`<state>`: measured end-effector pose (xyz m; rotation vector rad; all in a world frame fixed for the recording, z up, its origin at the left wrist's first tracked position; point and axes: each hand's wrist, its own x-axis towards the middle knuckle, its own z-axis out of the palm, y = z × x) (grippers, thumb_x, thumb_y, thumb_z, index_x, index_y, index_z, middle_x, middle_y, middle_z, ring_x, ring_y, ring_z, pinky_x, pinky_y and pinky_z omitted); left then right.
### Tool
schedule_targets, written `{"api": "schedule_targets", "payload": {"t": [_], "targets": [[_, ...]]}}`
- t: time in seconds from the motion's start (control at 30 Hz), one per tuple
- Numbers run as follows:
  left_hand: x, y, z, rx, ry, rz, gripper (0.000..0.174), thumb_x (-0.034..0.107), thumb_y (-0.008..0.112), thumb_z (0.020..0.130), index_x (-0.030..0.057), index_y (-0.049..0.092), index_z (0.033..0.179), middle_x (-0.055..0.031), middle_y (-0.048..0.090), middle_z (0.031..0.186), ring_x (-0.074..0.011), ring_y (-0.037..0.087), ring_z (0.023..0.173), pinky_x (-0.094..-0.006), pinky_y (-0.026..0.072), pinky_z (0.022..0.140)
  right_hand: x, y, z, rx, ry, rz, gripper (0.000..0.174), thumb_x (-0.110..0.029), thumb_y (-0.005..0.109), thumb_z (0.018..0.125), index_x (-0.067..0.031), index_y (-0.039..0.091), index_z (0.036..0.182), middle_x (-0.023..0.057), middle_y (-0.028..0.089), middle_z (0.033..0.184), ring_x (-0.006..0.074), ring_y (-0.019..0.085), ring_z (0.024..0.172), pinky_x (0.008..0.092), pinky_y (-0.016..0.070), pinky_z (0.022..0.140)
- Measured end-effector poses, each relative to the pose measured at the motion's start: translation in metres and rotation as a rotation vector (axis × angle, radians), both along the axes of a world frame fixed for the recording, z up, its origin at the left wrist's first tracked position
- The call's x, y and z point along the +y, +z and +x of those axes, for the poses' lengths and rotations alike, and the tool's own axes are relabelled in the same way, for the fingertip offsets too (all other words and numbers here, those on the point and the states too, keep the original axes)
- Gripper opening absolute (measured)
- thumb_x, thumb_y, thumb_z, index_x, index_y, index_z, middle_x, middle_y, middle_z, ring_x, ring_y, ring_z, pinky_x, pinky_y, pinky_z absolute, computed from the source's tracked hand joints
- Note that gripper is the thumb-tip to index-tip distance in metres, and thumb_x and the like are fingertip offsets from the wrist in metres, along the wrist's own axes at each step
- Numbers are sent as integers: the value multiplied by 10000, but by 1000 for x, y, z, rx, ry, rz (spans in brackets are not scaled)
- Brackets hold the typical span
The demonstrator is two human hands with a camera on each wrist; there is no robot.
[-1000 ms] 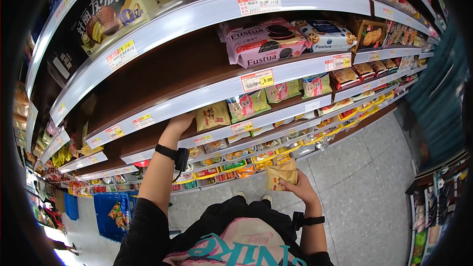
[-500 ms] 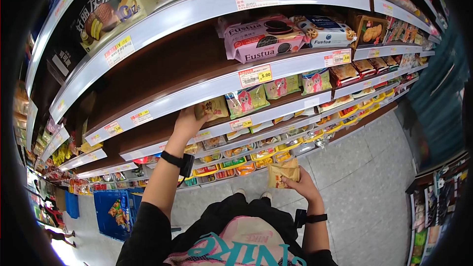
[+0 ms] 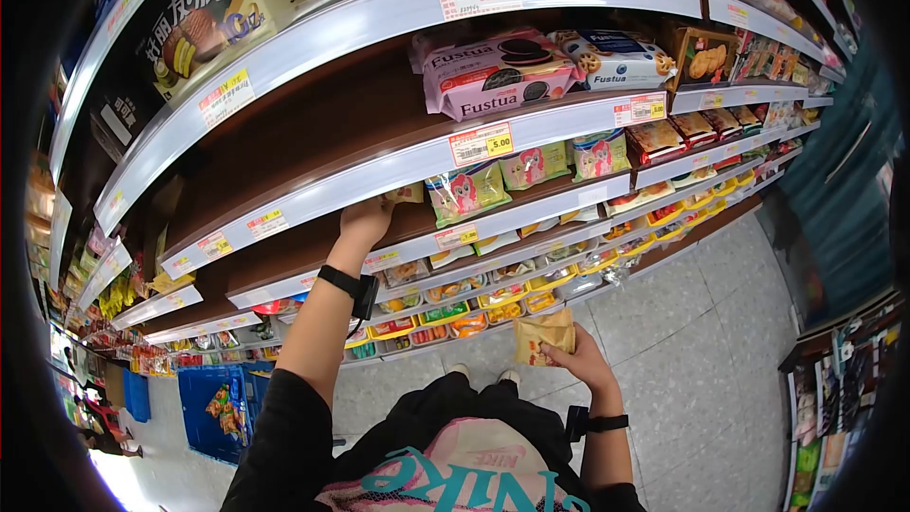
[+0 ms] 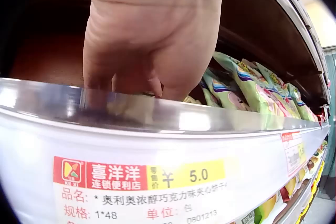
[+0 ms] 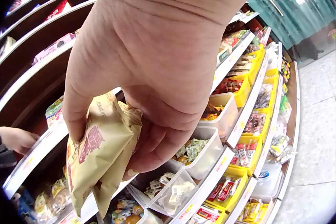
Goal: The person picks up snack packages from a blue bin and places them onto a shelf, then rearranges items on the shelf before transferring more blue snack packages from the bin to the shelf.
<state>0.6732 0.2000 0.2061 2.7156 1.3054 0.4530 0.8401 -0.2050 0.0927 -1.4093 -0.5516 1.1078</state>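
My left hand [image 3: 368, 220] reaches over the lip of a middle shelf, fingers bent down around a beige snack packet [image 3: 406, 193]. Most of that packet is behind the hand and under the shelf above. In the left wrist view the fingertips drop behind the metal shelf lip [image 4: 157, 111]. Low on the right, in front of the body, my right hand [image 3: 583, 357] pinches beige snack packaging [image 3: 543, 337] with red print, thumb on the near face. The right wrist view shows this beige packaging [image 5: 102, 145] hanging below the fingers, crinkled at its edges.
Green cartoon packets [image 3: 466, 192] stand just right of my left hand. Pink [image 3: 498, 76] and blue-white [image 3: 611, 59] cookie packs sit one shelf higher. Below run yellow and clear bins [image 5: 205, 153] of small snacks. A blue crate [image 3: 210, 412] is on the floor at left.
My left hand came out from deeper in the shelf to the beige packet, which has since shifted back and is now mostly covered. The right hand keeps its hold, barely moving.
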Motion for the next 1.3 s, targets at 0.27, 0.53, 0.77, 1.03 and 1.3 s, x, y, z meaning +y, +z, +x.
{"api": "schedule_targets", "payload": {"t": [0.27,0.53,0.77,1.03,1.3], "targets": [[0,3,-19,-175,-140,-153,262,134,681,841,50,613,1080,-186,614,1158,-351,616,1032,-401,495,853,-7,0,6,-14,-7,-34,517,-146,758,833,76,484,1211,114,645,1045,141,650,882,271,558,716],[0,17,-15,-115,-16,-81,419,240,706,833,29,575,1170,-197,594,1219,-343,590,1106,-401,477,918,-6,-1,8,-16,-9,-24,514,-136,754,836,67,484,1223,104,648,1041,132,649,864,261,551,704],[-7,13,-7,18,2,-140,617,370,660,855,52,485,1354,-220,481,1386,-395,398,1318,-431,341,1092,5,7,5,12,53,-19,575,-124,752,833,62,450,1286,97,644,1069,136,653,885,259,556,716],[-113,30,-26,-411,-393,-1,395,110,702,808,120,613,1193,-193,549,1270,-354,472,1218,-452,363,1041,22,37,8,-34,82,55,611,-113,763,818,66,438,1303,109,634,1100,145,645,942,283,571,754],[-199,-13,-32,-487,-393,-945,456,196,754,848,38,500,1192,-113,600,1128,-196,656,980,-309,535,799,70,82,-14,-25,101,224,620,-89,788,787,47,447,1286,110,605,1159,152,631,978,282,574,752]]}}
